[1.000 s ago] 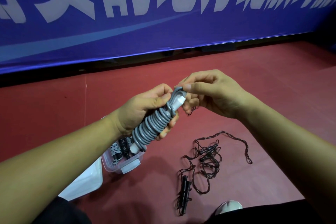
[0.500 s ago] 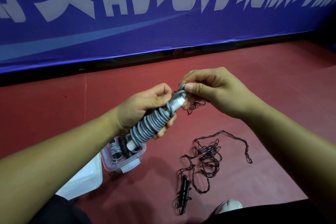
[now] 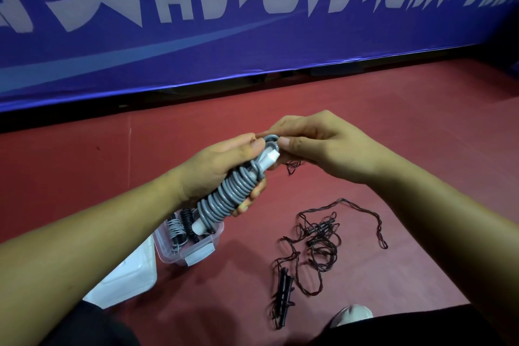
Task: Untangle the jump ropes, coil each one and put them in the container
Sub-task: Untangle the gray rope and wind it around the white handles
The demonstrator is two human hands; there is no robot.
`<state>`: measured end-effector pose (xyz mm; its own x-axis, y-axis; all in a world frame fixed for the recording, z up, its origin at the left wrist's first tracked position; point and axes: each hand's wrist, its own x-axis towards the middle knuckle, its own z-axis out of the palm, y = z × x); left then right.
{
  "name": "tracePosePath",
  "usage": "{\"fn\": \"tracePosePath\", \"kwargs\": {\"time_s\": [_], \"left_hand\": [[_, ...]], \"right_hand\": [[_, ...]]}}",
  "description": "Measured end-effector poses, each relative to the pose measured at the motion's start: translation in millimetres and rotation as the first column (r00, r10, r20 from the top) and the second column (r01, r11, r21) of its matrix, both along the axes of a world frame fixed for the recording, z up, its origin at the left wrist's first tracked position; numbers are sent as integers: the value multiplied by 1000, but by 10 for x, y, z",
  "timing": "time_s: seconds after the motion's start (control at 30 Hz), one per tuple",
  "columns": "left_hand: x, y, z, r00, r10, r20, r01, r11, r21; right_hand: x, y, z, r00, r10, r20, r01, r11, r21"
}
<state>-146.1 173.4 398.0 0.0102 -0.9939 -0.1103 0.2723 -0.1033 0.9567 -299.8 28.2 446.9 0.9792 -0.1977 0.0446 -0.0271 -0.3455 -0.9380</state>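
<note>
The left hand point(image 3: 224, 166) gripped the grey jump rope coiled around its white handles point(image 3: 227, 196); the right hand point(image 3: 317, 149) pinched its end loop, now tucked closer than a second before, nearly securing the coil. The clear plastic container point(image 3: 193, 250) lay at seven o'clock, the tangled black rope point(image 3: 317, 244) at five on the red floor point(image 3: 421, 109).

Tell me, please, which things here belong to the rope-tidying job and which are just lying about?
Job: grey rope in left hand and right hand; black rope tangled on floor; container holding coiled ropes.
Lying about: white lid; blue banner; shoe.
</note>
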Motion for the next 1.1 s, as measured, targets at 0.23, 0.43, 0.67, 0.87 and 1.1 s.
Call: {"fn": "tracePosePath", "kwargs": {"time_s": [0.23, 0.43, 0.67, 0.87, 1.1], "left_hand": [[-20, -19, 60, 999, 38, -4, -38, 999, -19], [-30, -35, 86, 994, 104, -9, -104, 995, -1], [7, 9, 72, 986, 167, 20, -168, 986, 16], [-3, 4, 11, 965, 238, 111, -249, 963, 103], [41, 33, -25, 929, 366, 52, -370, 921, 120]], "right_hand": [[57, 39, -46, 994, -92, 63, 81, 984, 160], [174, 128, -57, 969, -229, 97, 183, 922, 341], [180, 123, -64, 975, -192, 112, 156, 951, 268], [233, 121, -100, 955, -293, 46, 287, 952, 103], [308, 145, -234, 931, -362, 54, 353, 928, 121]]}}
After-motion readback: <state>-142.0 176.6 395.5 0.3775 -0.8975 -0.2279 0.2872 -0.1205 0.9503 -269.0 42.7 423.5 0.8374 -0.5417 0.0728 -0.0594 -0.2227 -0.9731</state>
